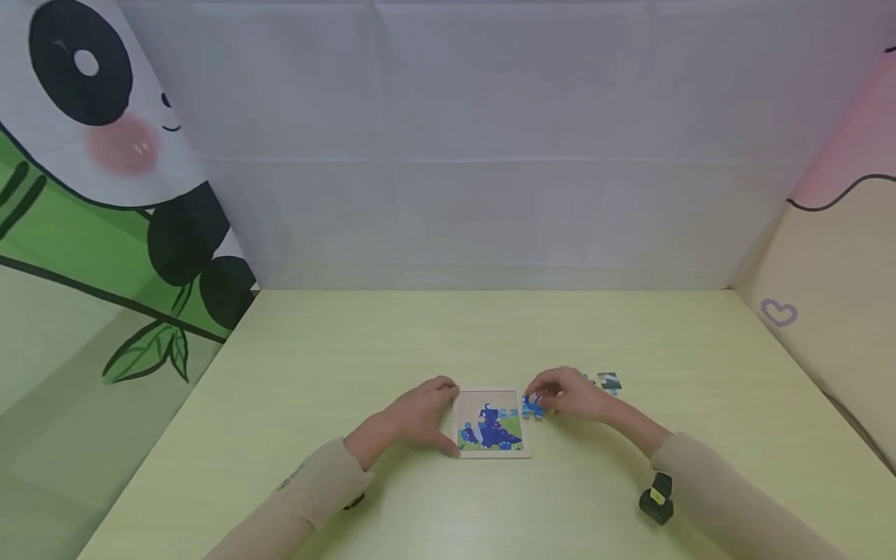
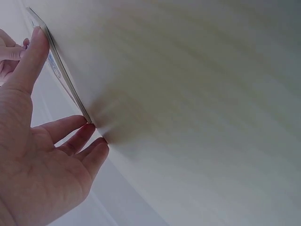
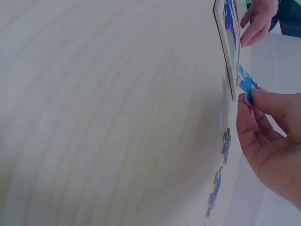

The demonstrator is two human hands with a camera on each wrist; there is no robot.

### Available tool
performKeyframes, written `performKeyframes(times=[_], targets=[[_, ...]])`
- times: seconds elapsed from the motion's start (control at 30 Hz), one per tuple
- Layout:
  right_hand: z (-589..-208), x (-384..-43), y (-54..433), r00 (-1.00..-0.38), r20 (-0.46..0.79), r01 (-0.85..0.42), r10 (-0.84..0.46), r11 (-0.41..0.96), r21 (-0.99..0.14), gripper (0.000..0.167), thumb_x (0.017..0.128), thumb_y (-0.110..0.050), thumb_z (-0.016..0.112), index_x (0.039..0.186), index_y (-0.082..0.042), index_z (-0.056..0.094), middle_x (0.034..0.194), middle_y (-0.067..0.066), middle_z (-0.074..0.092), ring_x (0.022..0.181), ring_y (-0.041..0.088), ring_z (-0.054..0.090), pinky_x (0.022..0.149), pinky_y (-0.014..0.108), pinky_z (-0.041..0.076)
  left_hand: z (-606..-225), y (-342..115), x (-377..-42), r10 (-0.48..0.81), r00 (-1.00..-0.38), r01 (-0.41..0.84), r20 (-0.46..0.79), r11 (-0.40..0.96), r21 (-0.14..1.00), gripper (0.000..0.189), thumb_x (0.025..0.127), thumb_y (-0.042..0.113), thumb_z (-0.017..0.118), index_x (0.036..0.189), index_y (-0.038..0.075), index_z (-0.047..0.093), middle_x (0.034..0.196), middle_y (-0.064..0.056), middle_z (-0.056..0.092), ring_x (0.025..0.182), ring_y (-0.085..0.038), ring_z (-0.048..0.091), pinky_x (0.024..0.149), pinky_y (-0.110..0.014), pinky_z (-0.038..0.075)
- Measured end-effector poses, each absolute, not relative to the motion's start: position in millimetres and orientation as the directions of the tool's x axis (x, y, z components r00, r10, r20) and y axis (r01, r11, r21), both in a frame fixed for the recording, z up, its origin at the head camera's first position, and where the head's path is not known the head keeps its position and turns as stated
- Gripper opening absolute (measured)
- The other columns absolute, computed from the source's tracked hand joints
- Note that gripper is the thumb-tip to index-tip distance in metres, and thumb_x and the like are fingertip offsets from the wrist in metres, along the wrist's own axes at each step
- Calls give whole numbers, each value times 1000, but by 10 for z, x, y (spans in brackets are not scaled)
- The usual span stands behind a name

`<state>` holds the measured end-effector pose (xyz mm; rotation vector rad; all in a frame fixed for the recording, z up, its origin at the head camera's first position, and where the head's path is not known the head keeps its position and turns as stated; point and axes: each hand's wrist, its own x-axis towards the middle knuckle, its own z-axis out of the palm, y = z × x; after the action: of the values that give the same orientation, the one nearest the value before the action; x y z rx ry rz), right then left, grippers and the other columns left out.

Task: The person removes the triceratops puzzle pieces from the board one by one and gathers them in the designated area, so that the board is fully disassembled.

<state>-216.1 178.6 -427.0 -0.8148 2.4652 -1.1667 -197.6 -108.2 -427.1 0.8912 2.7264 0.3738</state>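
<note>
The left hand (image 1: 418, 416), spread wide, holds the puzzle frame (image 1: 491, 456) at its left corners; the right hand (image 1: 572, 395) pinches a blue jigsaw piece (image 3: 246, 84) beside it.

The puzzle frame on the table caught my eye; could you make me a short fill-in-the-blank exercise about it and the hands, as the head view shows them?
1. The left hand holds the puzzle frame along its ____ edge.
2. The right hand pinches a puzzle piece between fingers and ____.
3. The larger dinosaur in the frame is coloured ____.
4. The loose pieces lie to the ____ of the frame.

Missing words: left; thumb; blue; right.
</note>
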Motion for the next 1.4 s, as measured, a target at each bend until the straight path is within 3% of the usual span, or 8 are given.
performKeyframes(times=[0.27, 0.5, 0.83, 1.07, 1.4], targets=[[-4348, -2133, 2001, -828, -23, -347, -561, 543, -764, 16, 82, 4, 60, 96, 3, 66, 91, 11, 66, 66, 11, 50, 52, 19, 47, -4289, -1087, -1982, 602, -784, 538, -150, 780, 318, 98, 60, 52, 78, 134, -1, 41, 134, -10, 40, 124, -23, 39, 103, -35, 35], [-4373, -2118, 2085, -850, -11, -354, -527, 586, -729, 14, 81, 1, 63, 94, 1, 67, 90, 8, 65, 76, 14, 53, 62, 19, 47, -4261, -1088, -1968, 599, -786, 533, -151, 781, 326, 98, 60, 52, 78, 134, -1, 41, 134, -11, 40, 124, -24, 39, 103, -36, 35], [-4421, -2145, 2090, -837, 50, -420, -544, 582, -696, 11, 80, 0, 64, 89, -3, 70, 85, 3, 65, 77, 12, 55, 67, 21, 48, -4245, -1089, -1963, 598, -787, 526, -154, 780, 340, 98, 61, 50, 78, 135, -2, 39, 135, -11, 39, 125, -24, 38, 104, -36, 34], [-4446, -2159, 2126, -794, 147, -503, -589, 502, -704, 8, 81, -6, 66, 87, -5, 71, 80, -3, 63, 73, 7, 53, 62, 21, 47, -4249, -1080, -1961, 589, -791, 515, -165, 787, 341, 98, 61, 51, 78, 135, -1, 39, 136, -10, 39, 125, -24, 37, 104, -36, 34], [-4421, -2150, 2091, -849, 49, -410, -525, 598, -688, 11, 79, 2, 65, 88, -1, 71, 83, 3, 63, 78, 14, 56, 68, 20, 49, -4257, -1070, -1967, 573, -800, 501, -177, 801, 329, 98, 60, 51, 78, 135, 1, 40, 136, -9, 39, 125, -23, 37, 104, -35, 34]])
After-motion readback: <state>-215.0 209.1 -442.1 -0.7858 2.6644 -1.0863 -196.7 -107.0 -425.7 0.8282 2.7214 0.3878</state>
